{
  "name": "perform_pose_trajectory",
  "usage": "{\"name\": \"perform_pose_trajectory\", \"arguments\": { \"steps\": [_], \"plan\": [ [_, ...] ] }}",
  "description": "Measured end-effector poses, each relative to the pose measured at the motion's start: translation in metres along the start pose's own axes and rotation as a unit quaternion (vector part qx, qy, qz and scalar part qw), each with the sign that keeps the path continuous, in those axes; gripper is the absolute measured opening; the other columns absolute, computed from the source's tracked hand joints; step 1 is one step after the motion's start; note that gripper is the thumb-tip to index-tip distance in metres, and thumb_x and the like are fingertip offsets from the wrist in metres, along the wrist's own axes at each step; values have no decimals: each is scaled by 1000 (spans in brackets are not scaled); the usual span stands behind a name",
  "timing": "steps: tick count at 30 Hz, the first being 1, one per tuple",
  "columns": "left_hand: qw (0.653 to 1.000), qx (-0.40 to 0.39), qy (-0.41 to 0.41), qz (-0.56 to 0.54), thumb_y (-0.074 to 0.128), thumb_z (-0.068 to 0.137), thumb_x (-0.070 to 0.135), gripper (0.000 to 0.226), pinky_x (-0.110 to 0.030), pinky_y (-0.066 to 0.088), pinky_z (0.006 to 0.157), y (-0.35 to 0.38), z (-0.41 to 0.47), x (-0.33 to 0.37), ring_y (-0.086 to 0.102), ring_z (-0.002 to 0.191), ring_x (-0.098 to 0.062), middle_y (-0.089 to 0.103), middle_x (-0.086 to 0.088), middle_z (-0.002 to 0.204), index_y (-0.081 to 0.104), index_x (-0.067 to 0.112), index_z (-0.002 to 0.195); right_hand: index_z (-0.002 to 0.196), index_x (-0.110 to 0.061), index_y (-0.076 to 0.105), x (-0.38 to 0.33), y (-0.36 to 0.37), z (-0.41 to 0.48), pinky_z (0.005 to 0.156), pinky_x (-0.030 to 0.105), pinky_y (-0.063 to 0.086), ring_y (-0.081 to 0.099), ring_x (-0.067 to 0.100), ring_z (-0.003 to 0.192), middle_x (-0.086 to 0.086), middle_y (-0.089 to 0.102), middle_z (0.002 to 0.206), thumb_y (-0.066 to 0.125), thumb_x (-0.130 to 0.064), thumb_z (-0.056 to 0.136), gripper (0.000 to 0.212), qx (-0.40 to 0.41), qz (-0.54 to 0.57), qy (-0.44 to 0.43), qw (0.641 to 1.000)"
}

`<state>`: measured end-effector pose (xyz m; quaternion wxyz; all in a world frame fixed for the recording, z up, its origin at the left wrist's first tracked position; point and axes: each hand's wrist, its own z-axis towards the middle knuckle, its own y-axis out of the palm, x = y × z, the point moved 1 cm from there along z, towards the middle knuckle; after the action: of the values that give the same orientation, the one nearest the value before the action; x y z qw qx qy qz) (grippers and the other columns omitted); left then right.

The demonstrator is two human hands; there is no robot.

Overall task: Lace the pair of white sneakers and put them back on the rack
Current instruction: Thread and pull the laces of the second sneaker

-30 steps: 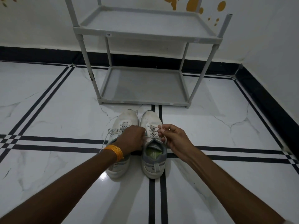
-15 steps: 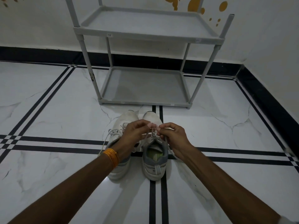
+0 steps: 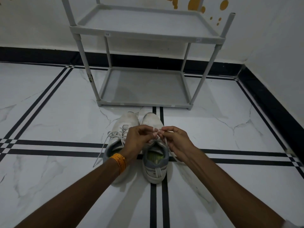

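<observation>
Two white sneakers stand side by side on the floor, toes toward the rack. The left sneaker [image 3: 126,124] has loose laces trailing to the left. Over the right sneaker [image 3: 154,168], my left hand [image 3: 137,139] and my right hand [image 3: 176,141] meet fingertip to fingertip, each pinching an end of that shoe's white lace [image 3: 167,143]. The lace runs down past my right hand. My left forearm, with an orange thread band, covers part of the left sneaker. The grey two-shelf rack [image 3: 144,103] stands just beyond the shoes, both shelves bare.
White marble floor with black stripe lines [image 3: 57,143] runs all around. A white wall with a black skirting [image 3: 41,55] stands behind the rack. Another wall [image 3: 271,99] closes in on the right.
My left hand has risen from the gap between the shoes and come over the right sneaker. Both hands now meet above its laces, pinching the lace ends.
</observation>
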<state>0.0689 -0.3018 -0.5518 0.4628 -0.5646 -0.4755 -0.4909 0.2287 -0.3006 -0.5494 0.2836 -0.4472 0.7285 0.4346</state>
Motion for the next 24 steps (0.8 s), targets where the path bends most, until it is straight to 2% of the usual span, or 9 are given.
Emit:
{"name": "perform_pose_trajectory", "arguments": {
  "steps": [3, 7, 9, 11, 13, 15, 17, 21, 24],
  "plan": [
    [1000, -18, -6, 14, 76, 78, 7, 17, -19, 57, 62, -2, -1, 6, 72, 75, -13, 75, -10, 85, 70, 4, 94, 89, 1, 64, 1, 0, 0, 69, 27, 61, 68, 26, 77, 26, 67, 97, 65, 11, 83, 11, 4, -30, -4, 1000],
    [997, -36, -64, 7, 84, 71, 11, 51, -25, 56, 55, -2, 2, 6, 72, 67, -20, 76, -14, 82, 46, 10, 104, 90, -1, 66, 1, 4, 2, 67, 33, 61, 68, 33, 89, 29, 66, 109, 67, 8, 82, 12, 2, -90, -11, 996],
    [996, -31, -79, -1, 86, 68, 14, 58, -23, 54, 54, -3, 5, 4, 72, 67, -21, 76, -11, 80, 42, 12, 106, 90, -2, 65, -1, 5, 2, 71, 35, 61, 68, 34, 91, 30, 65, 113, 68, 7, 82, 12, -6, -104, -18, 994],
    [996, -24, -87, -16, 85, 68, 13, 56, -20, 54, 54, -4, 8, 4, 74, 69, -18, 76, -9, 80, 47, 13, 108, 89, -2, 65, -3, 5, 1, 79, 39, 60, 67, 34, 91, 32, 65, 113, 67, 6, 83, 11, -15, -116, -27, 993],
    [994, -19, -97, -49, 83, 72, 11, 48, -21, 57, 58, -5, 10, 6, 74, 73, -17, 76, -13, 87, 55, 8, 111, 87, -2, 65, -4, 5, 1, 84, 41, 59, 68, 33, 90, 33, 65, 111, 67, 5, 83, 9, -27, -139, -39, 989],
    [992, -39, -105, -60, 80, 75, 11, 39, -26, 60, 70, -6, 11, 6, 74, 78, -18, 75, -18, 96, 64, 1, 110, 89, -1, 64, -4, 3, 0, 81, 37, 59, 68, 30, 87, 32, 67, 108, 66, 5, 84, 8, -39, -173, -56, 983],
    [990, -53, -113, -65, 77, 78, 9, 34, -26, 59, 74, -5, 12, 4, 73, 78, -17, 74, -17, 97, 67, -2, 108, 94, 2, 64, -6, 1, 0, 78, 32, 60, 69, 27, 85, 30, 69, 105, 66, 5, 85, 10, -44, -205, -72, 975],
    [988, -31, -120, -97, 74, 79, 3, 32, -20, 59, 64, -1, 13, 2, 71, 67, -14, 71, -15, 84, 62, -14, 103, 100, 2, 64, -11, -1, 1, 83, 35, 60, 72, 31, 93, 23, 73, 98, 67, 6, 83, 18, -82, -253, -106, 958],
    [985, -15, -128, -113, 72, 81, -1, 23, -17, 56, 56, 4, 14, 3, 66, 56, -10, 66, -13, 75, 62, -10, 100, 108, -5, 66, -12, -3, -1, 87, 35, 59, 72, 30, 94, 19, 74, 98, 70, 6, 81, 30, -125, -303, -164, 930]
  ]
}}
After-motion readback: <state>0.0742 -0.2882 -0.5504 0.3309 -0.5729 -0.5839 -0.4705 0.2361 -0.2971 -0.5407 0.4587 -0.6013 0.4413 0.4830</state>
